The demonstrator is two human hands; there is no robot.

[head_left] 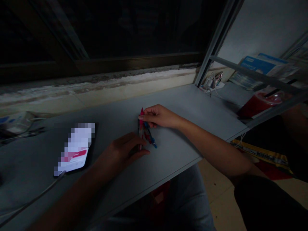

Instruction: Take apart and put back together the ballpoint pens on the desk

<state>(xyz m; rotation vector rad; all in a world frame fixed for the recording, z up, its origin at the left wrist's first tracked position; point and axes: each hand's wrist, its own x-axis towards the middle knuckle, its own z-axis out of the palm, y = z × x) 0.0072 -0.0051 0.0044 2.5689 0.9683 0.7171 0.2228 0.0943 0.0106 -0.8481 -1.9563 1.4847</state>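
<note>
You're in a dark, near-black short sleeve point(264, 205), and it's plain fabric as far as the dim light shows, no logo or print that can be made out. Below that, pale blue trousers point(190, 199), looks like denim but too dark and soft to be sure. Your right hand point(160, 116) and left hand point(120, 150) are bare, and so are both forearms, right forearm point(216, 150) and left forearm point(72, 202). Your fingernails point(141, 117) look short and unpainted. The left forearm falls mostly into shadow.
</note>
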